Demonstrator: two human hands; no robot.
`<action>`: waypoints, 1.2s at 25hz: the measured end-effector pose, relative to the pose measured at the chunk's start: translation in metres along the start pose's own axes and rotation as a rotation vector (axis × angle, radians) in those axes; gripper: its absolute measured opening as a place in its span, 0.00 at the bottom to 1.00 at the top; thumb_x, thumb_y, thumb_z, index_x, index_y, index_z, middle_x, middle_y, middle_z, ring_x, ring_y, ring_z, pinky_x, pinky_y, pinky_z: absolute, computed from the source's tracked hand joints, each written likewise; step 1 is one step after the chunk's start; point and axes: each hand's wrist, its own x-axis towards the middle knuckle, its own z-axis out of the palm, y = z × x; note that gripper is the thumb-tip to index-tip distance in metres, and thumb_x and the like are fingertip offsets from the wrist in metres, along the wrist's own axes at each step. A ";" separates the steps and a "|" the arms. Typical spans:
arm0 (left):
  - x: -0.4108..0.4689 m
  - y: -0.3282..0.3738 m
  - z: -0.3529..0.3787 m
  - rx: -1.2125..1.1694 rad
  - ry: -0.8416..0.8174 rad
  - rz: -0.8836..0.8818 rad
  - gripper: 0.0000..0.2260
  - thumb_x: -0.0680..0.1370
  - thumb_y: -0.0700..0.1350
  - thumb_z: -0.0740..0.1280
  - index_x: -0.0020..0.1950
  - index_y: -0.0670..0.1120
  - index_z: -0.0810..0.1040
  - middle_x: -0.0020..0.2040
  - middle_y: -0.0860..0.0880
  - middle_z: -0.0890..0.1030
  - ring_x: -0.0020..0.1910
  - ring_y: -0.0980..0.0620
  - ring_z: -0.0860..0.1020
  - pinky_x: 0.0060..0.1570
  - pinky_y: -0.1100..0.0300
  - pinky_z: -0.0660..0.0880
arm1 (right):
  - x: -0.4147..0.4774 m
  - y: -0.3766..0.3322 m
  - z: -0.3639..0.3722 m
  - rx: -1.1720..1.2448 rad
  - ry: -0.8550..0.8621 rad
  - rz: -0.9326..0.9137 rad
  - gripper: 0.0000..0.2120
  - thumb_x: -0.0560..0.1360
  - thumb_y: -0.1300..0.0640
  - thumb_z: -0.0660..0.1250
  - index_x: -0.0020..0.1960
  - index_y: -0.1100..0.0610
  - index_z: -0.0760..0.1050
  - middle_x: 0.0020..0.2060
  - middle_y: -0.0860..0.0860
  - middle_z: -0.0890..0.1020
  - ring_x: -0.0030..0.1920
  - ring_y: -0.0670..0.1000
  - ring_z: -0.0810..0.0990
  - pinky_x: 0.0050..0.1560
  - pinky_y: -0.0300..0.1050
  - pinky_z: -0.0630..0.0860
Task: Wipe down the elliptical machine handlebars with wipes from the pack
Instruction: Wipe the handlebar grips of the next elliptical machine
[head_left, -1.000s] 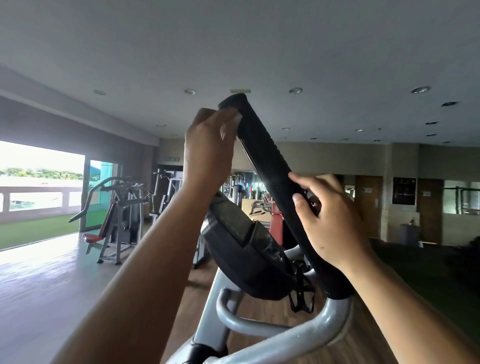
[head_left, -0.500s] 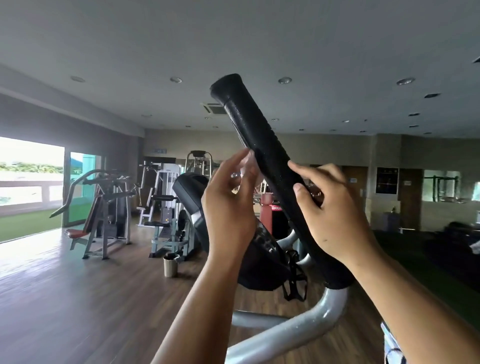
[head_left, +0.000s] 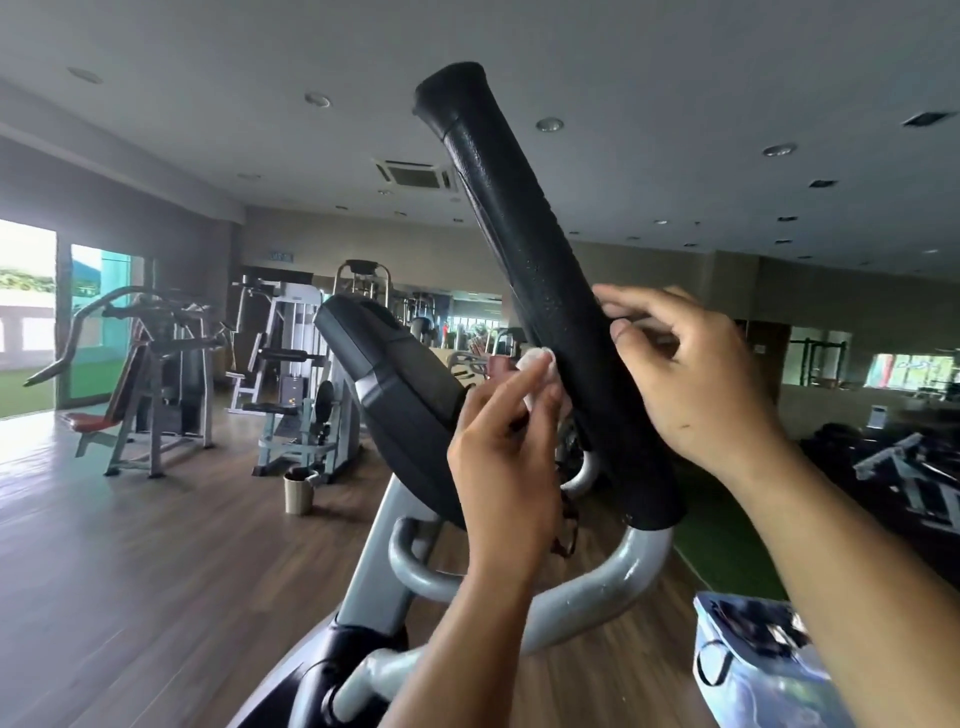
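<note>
A black foam handlebar grip of the elliptical rises tilted through the middle of the view, its wet surface speckled with droplets. My left hand holds a small crumpled white wipe against the grip's left side, about two thirds of the way down. My right hand is on the grip's right side at the same height, fingertips touching the foam. The grip ends in a curved grey metal tube. The black console sits behind my left hand.
A blue-and-white bag with a black handle hangs at the lower right under my right forearm. Weight machines and a small bin stand on the wooden floor to the left. Dark equipment lies at the far right.
My left hand has slid down the grip from its top end to below the middle, wipe against the foam. My right hand has stayed at the same spot. The view has tilted.
</note>
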 end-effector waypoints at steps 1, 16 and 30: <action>0.013 0.002 -0.003 -0.009 0.020 0.005 0.14 0.78 0.41 0.73 0.56 0.59 0.83 0.51 0.55 0.83 0.47 0.57 0.82 0.52 0.60 0.80 | -0.005 0.001 -0.002 0.014 -0.020 0.021 0.16 0.80 0.61 0.65 0.65 0.47 0.79 0.55 0.43 0.80 0.53 0.40 0.80 0.50 0.26 0.73; -0.062 -0.026 0.002 0.083 -0.115 0.068 0.13 0.77 0.34 0.73 0.59 0.47 0.85 0.51 0.51 0.82 0.52 0.60 0.81 0.51 0.71 0.75 | -0.079 0.045 -0.005 0.125 0.049 0.188 0.14 0.81 0.60 0.65 0.63 0.46 0.79 0.56 0.45 0.82 0.58 0.41 0.80 0.56 0.34 0.77; -0.111 -0.020 0.025 0.364 -0.074 0.115 0.15 0.78 0.36 0.72 0.61 0.51 0.85 0.53 0.55 0.81 0.49 0.57 0.82 0.47 0.67 0.76 | -0.072 0.077 -0.016 0.274 -0.054 0.056 0.16 0.80 0.61 0.67 0.63 0.45 0.79 0.56 0.43 0.82 0.55 0.38 0.81 0.56 0.38 0.78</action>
